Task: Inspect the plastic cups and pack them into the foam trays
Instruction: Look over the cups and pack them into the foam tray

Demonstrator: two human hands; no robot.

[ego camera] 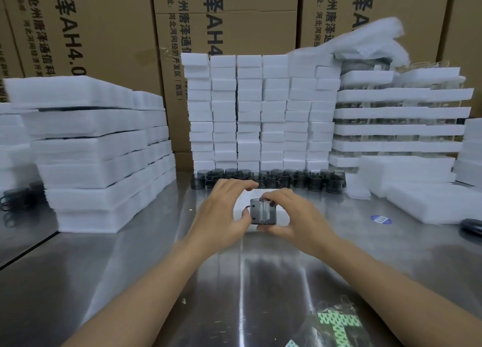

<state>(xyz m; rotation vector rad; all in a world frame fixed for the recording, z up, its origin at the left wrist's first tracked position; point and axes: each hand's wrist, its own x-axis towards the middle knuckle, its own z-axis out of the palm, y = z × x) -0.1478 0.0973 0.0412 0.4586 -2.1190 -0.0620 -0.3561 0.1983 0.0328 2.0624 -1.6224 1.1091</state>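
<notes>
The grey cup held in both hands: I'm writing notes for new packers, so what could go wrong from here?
1. The cup is pinched by fingertips of the left hand and right hand above the foam tray; it might slip onto the steel table.
2. The row of loose cups stands just behind the hands; a reach could knock some over.

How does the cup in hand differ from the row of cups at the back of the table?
The held cup is up over the foam tray, pinched by the left hand and right hand; the row of cups stands untouched on the steel table. The held cup is alone, side wall facing us; the row is crowded, rims up. Both are smoky grey plastic.
</notes>
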